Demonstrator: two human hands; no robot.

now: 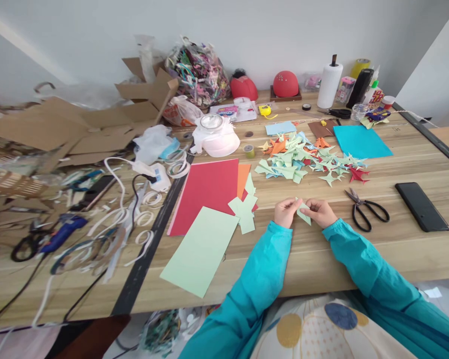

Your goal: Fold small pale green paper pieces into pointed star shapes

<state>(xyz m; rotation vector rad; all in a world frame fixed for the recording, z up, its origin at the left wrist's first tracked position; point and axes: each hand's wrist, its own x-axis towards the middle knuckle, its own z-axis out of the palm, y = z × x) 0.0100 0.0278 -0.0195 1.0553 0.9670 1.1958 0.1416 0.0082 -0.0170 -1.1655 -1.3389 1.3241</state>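
We see matt, smooth paper in the small pale green piece (304, 214), the large pale green sheet (200, 252) and the red sheet (211, 192). The tabletop (303, 274) looks like wood, with streaky grain and a soft sheen. On the scissors (356, 200) we make out metal blades and smooth handles that look plastic. The phone (422, 205) has a dark, glossy face. We find thin, creased cloth in the turquoise sleeves (374, 264), and dull brown cardboard in the flattened box (52, 119).
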